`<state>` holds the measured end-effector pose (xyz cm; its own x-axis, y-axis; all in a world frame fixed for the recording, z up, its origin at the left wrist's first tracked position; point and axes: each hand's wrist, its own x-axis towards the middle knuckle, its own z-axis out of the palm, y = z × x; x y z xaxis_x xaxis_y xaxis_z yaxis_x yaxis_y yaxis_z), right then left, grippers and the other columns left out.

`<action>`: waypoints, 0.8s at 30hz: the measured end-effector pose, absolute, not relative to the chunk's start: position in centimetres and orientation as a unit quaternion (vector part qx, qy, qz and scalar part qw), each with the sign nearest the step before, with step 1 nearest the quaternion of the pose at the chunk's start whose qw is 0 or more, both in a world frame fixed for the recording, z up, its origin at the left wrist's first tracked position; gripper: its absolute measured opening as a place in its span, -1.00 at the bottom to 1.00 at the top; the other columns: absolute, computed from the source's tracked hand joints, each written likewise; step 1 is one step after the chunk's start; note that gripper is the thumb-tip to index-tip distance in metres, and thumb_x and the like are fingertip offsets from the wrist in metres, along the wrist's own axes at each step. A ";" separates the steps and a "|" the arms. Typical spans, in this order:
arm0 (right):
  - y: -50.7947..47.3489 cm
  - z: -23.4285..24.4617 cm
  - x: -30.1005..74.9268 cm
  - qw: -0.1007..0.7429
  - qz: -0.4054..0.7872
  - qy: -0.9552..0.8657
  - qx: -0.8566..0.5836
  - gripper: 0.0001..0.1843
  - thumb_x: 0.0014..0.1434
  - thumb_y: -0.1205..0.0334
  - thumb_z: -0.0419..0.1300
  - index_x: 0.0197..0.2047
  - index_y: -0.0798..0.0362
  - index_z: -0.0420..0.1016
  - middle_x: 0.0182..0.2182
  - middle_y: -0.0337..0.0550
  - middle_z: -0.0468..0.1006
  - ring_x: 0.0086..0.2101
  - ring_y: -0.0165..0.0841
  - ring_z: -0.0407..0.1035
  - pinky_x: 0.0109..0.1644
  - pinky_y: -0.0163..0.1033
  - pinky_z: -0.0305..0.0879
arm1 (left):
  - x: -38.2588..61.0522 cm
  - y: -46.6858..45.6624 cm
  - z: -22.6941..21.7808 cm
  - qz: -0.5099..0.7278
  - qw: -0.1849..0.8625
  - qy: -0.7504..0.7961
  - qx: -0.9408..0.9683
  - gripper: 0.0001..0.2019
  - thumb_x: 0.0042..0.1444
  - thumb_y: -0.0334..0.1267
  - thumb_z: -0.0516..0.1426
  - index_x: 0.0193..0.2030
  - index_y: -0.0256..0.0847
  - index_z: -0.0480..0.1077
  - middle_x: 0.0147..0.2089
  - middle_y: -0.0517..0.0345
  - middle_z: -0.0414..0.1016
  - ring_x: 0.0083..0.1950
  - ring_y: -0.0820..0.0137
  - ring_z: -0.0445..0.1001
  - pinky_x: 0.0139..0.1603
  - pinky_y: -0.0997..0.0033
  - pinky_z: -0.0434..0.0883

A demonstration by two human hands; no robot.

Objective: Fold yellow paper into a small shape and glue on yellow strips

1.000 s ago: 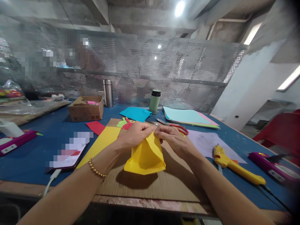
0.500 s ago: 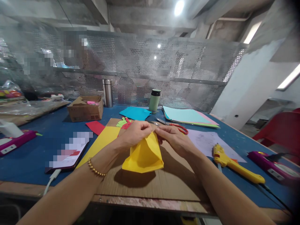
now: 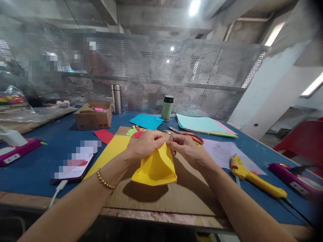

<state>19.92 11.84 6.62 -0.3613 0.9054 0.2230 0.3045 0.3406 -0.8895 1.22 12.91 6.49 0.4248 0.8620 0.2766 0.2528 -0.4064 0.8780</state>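
A folded yellow paper [image 3: 155, 167] hangs above a brown cardboard sheet [image 3: 186, 198] at the table's front. My left hand [image 3: 146, 144] and my right hand [image 3: 185, 148] both pinch its upper edge, fingers closed on the paper and nearly touching each other. The paper's lower part bulges open toward me. A second yellow sheet [image 3: 111, 153] lies flat under my left forearm, which wears a bead bracelet.
On the blue table: a phone [image 3: 75, 163] on a cable at left, red paper [image 3: 103, 135], cardboard box [image 3: 93, 116], steel flask [image 3: 116, 99], green bottle [image 3: 167, 108], cyan paper [image 3: 145, 121], red-handled scissors [image 3: 189, 135], paper stack [image 3: 204, 125], yellow glue gun [image 3: 254, 178], purple devices at both sides.
The yellow paper's top edge has been gathered slightly tighter between both hands; hands stay in nearly the same place.
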 end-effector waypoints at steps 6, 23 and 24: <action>12.1 6.5 20.0 0.387 0.356 -0.739 -0.420 -0.65 0.14 0.01 0.21 -0.54 0.03 0.31 -0.58 -0.30 0.32 -0.51 -0.44 0.21 -0.42 -0.29 0.11 | 1.3 13.0 6.4 0.383 0.392 0.374 0.748 -0.79 0.10 -0.14 0.10 -0.46 -0.20 0.31 -0.48 0.27 0.25 -0.46 0.48 0.20 -0.47 0.48 0.11; 11.6 7.0 20.4 0.361 0.367 -0.758 -0.400 -0.55 0.29 -0.06 0.14 -0.52 0.06 0.35 -0.54 -0.24 0.36 -0.46 -0.41 0.24 -0.34 -0.26 0.17 | 1.0 13.3 6.7 0.378 0.375 0.360 0.766 -0.86 0.07 -0.20 0.11 -0.41 -0.21 0.35 -0.43 0.24 0.30 -0.40 0.45 0.25 -0.38 0.44 0.16; 11.7 6.8 20.4 0.361 0.376 -0.756 -0.396 -0.56 0.26 -0.07 0.17 -0.51 0.06 0.36 -0.54 -0.26 0.34 -0.47 -0.42 0.22 -0.36 -0.26 0.15 | 1.0 13.3 6.7 0.383 0.366 0.357 0.770 -0.82 0.11 -0.17 0.10 -0.42 -0.20 0.34 -0.42 0.24 0.30 -0.39 0.44 0.25 -0.38 0.44 0.17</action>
<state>20.40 11.73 6.77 -0.4249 0.8705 0.2483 0.3268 0.4033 -0.8547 1.04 13.26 6.73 0.4522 0.8297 0.3274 0.2700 -0.4772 0.8363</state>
